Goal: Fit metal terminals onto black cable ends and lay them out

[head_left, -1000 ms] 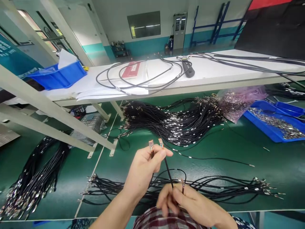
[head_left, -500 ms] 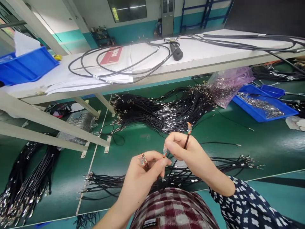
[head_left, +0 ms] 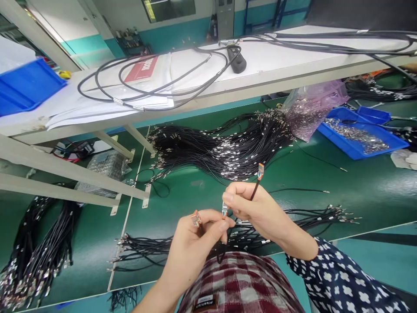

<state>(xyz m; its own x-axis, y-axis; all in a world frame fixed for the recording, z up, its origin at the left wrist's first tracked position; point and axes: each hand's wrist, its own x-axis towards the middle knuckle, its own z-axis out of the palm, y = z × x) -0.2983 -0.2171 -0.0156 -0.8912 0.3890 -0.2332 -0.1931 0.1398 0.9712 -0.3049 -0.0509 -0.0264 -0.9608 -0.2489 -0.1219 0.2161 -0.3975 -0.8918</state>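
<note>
My left hand (head_left: 202, 232) is closed in a pinch on a black cable just under its small metal-and-plastic connector (head_left: 224, 210). A second connector (head_left: 196, 218) with coloured wires sticks up between this hand's fingers. My right hand (head_left: 249, 204) is closed too, its thumb and finger at the top of the pinched connector. Up out of the right hand rises another black cable end (head_left: 260, 172) with an orange-edged connector. Below both hands a bundle of black cables (head_left: 146, 241) lies across the green table (head_left: 182, 195); my hands hide its middle.
A large heap of black cables (head_left: 202, 148) lies behind my hands. At right are a pink bag (head_left: 325, 104) and a blue tray (head_left: 358, 150) of small metal parts. A white shelf (head_left: 195, 93) holds coiled cable and a black-handled tool (head_left: 237, 58). More cables (head_left: 48, 243) lie left.
The view has shifted slightly. My right fingers have lifted a little off the pinched connector, so more of it shows. Both hands keep their cables.
</note>
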